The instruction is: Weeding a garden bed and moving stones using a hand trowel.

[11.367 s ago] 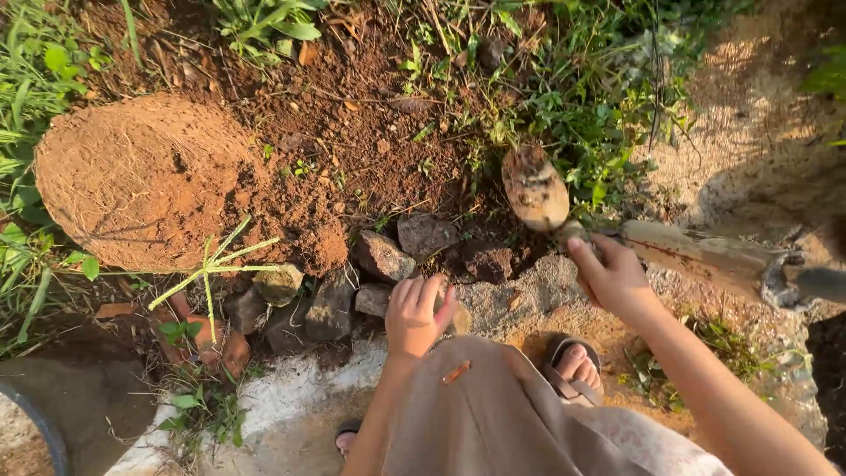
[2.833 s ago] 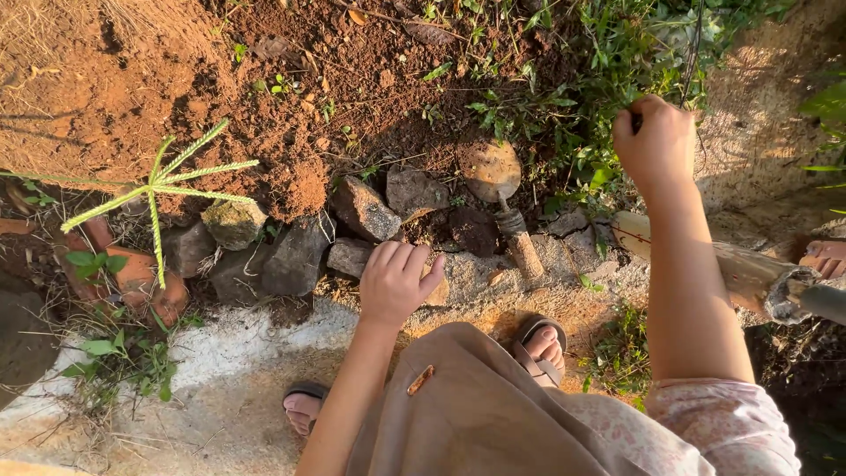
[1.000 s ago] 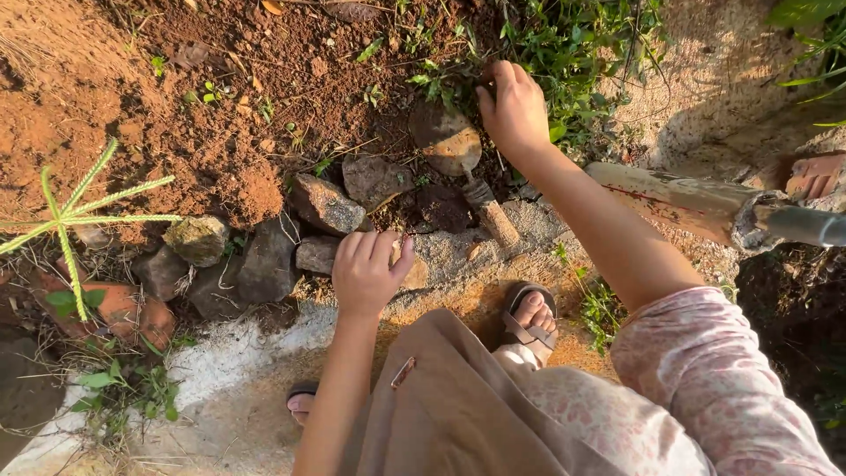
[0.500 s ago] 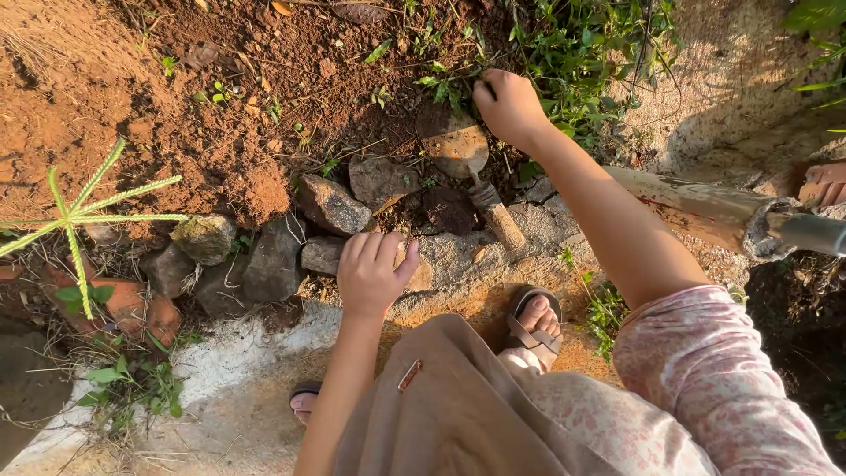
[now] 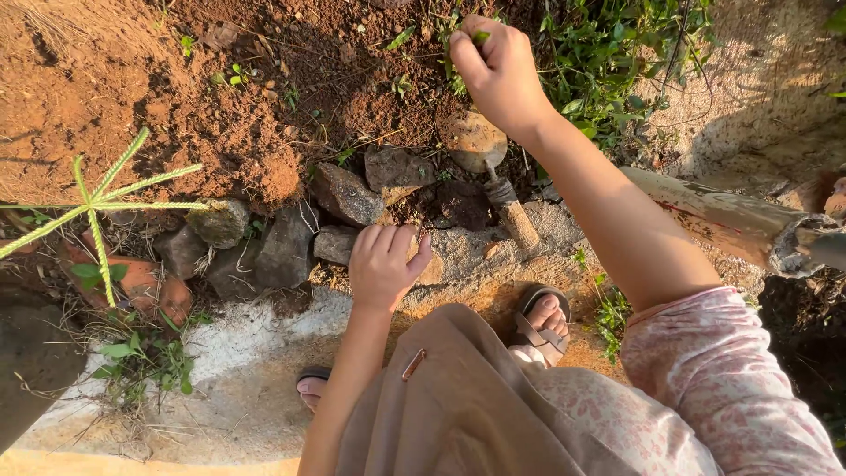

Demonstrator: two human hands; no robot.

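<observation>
My right hand is stretched out over the red soil, fingers closed around a small green weed at the edge of the plants. My left hand rests with fingers spread on a stone of the border, beside my knee. A small trowel, its blade caked with soil and its wooden handle toward me, lies on the ground just below my right wrist. No hand touches it.
A row of rough stones edges the soil bed. A spiky green grass stem stands at left. Leafy weeds grow at upper right. A pale concrete strip runs below. My sandalled foot stands near a pipe.
My right hand has let go of the trowel, moved up to the weeds and closed on a green sprig. The left hand has stayed on the stones.
</observation>
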